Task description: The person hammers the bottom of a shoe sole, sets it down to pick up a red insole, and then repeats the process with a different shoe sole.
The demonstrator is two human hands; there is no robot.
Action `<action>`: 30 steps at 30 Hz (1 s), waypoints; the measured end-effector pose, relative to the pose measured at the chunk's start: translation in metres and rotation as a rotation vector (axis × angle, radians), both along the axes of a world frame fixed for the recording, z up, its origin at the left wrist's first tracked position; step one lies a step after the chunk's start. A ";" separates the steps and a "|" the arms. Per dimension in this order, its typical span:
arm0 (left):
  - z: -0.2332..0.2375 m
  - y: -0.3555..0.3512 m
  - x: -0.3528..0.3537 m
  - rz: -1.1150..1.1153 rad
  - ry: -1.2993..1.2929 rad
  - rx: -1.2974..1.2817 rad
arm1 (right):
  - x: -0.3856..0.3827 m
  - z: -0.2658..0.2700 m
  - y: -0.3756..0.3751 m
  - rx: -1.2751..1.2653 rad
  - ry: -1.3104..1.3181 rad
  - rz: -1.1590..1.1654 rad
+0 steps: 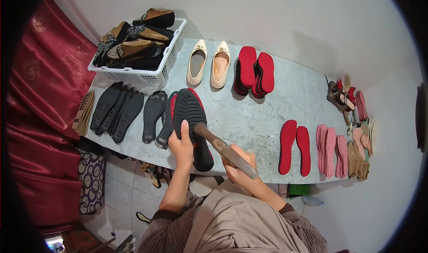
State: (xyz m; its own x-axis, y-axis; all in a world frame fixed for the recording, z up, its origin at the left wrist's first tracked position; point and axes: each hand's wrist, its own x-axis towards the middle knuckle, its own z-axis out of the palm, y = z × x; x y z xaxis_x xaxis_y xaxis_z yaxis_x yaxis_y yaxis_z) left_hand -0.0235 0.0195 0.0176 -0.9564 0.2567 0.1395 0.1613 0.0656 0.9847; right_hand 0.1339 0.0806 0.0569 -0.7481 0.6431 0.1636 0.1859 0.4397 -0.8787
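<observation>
In my left hand [182,148] is a black ridged shoe sole [188,108] with a red insole edge showing behind it, tilted up with its tread facing me. The fingers wrap its side and the thumb lies along the tread. My right hand [240,164] is closed around a hammer [225,149] with a worn brown-grey handle. The hammer's far end overlaps the middle of the sole in this view. Just left of the held sole, dark soles [154,115] lie on the table.
On the table [240,115] stand a white basket [171,52] of wedge shoes, cream flats [196,68] and stacked red-topped soles [248,66]. Red insoles [287,146], pink insoles [327,150] and tan pieces [355,159] lie right. More black soles [107,110] lie left, near a red curtain [49,97].
</observation>
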 end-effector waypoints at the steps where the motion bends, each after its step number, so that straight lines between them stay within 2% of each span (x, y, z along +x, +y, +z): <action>1: -0.004 0.000 0.000 0.065 -0.017 0.059 | -0.001 -0.002 0.000 -0.005 0.003 -0.002; 4: -0.001 -0.006 -0.004 0.042 -0.115 0.118 | 0.000 -0.002 -0.003 0.058 0.063 0.072; 7: 0.005 -0.003 -0.010 0.051 -0.164 0.183 | -0.003 0.006 -0.002 0.104 -0.066 0.142; 9: 0.005 -0.007 -0.010 0.059 -0.212 0.334 | 0.002 -0.004 -0.006 -0.029 0.092 0.168; 10: 0.007 -0.012 -0.011 0.061 -0.268 0.275 | 0.005 -0.007 -0.008 -0.043 0.082 0.166; 13: 0.020 -0.011 -0.012 0.079 -0.232 0.315 | 0.002 -0.005 -0.003 -0.053 0.002 0.231; 14: 0.013 -0.012 -0.017 0.112 -0.069 0.120 | 0.002 -0.002 -0.003 0.029 -0.049 0.199; 16: 0.009 -0.006 -0.023 0.139 -0.088 0.207 | 0.001 -0.002 -0.001 0.114 -0.094 0.169; 18: 0.007 -0.009 -0.024 0.163 -0.124 0.274 | 0.007 -0.009 -0.001 -0.083 0.025 0.253; 19: 0.006 -0.011 -0.025 0.157 -0.132 0.206 | 0.008 -0.014 -0.003 -0.089 0.021 0.248; 21: 0.007 -0.011 -0.028 0.147 -0.135 0.153 | 0.002 -0.020 -0.004 -0.070 -0.177 0.241; 22: 0.007 -0.012 -0.029 0.111 -0.090 0.088 | 0.000 -0.014 -0.006 0.024 -0.180 0.194; 24: 0.009 -0.011 -0.032 0.080 -0.040 0.023 | 0.004 -0.007 -0.003 0.024 -0.153 0.225; 26: 0.012 -0.009 -0.031 0.153 -0.185 0.292 | 0.008 -0.011 0.000 0.011 -0.139 0.258; 28: 0.006 -0.016 -0.036 0.151 -0.225 0.287 | 0.010 -0.019 0.001 -0.162 -0.138 0.377; 29: 0.006 -0.015 -0.039 0.145 -0.251 0.300 | 0.008 -0.018 0.002 -0.154 -0.137 0.376; 30: 0.015 -0.012 -0.038 0.154 -0.316 0.424 | 0.006 -0.013 0.001 -0.010 -0.208 0.320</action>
